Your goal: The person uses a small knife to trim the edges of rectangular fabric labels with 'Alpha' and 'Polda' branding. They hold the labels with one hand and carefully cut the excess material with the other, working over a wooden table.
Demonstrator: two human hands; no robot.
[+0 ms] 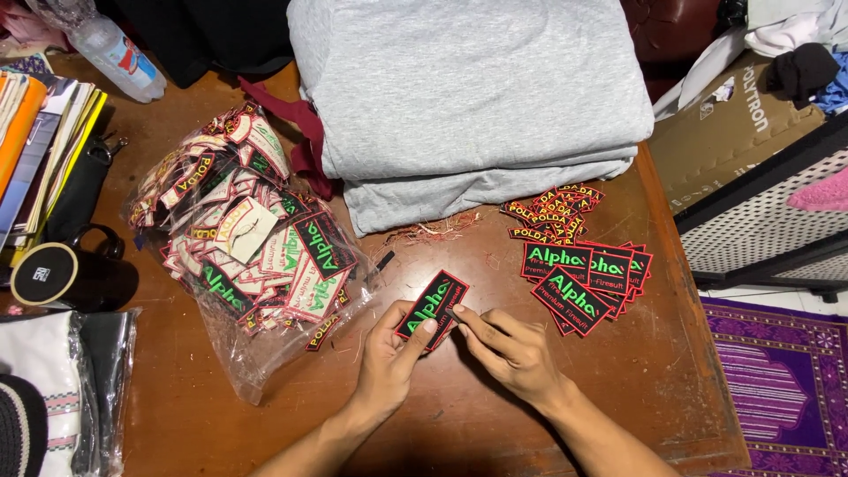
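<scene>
Our fingertips hide the lower edge of the black patch [432,306]. Our left hand [389,358] pinches it, thumb on top, above the wooden table [495,415]; our right hand [511,349] is closed on its corner. A clear bag [243,238] of patches lies left, a stack of patches [583,278] right.
</scene>
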